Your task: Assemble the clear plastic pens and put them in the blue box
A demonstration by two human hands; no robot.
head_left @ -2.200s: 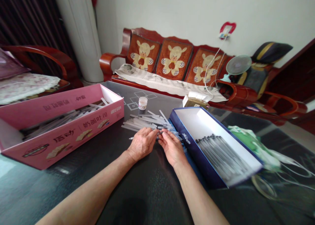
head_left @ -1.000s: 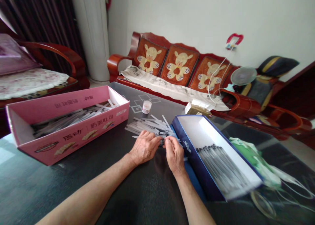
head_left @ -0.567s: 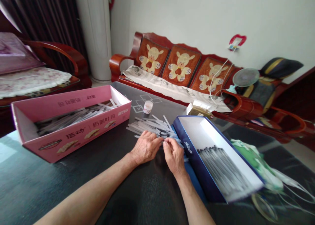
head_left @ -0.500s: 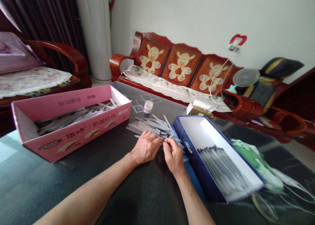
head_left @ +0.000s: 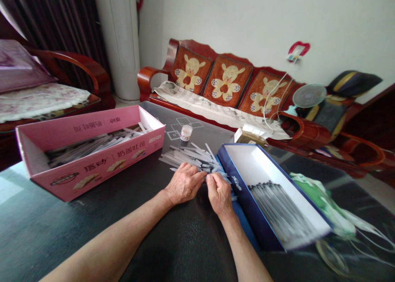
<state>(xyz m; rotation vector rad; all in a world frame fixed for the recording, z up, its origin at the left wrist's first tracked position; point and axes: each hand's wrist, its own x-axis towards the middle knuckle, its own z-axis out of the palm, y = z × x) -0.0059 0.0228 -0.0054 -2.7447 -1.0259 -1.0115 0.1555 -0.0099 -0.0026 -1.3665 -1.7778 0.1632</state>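
My left hand (head_left: 185,184) is closed at the near edge of a loose pile of thin whitish plastic sticks (head_left: 188,155). Close beside it, my right hand (head_left: 219,192) is pinched, thumb against the curled fingers. The fingertips of both hands nearly meet, and whatever they grip is too small and covered to make out. Right of my right hand stands a long blue box (head_left: 240,188) with a white inside. Many slender grey, dark-tipped sticks (head_left: 279,212) lie side by side in its near half.
A long pink carton (head_left: 101,162) at the left holds more whitish sticks. Behind the pile stands a small white tub (head_left: 186,133). A small box (head_left: 249,136), a green-and-white plastic bag (head_left: 324,203) and a roll of clear tape (head_left: 331,257) lie around the blue box. A wooden sofa (head_left: 216,78) is beyond the table.
My hands stay at the same spot near the pile. The right hand's thumb and fingers have shifted slightly; the boxes and sticks look unchanged.
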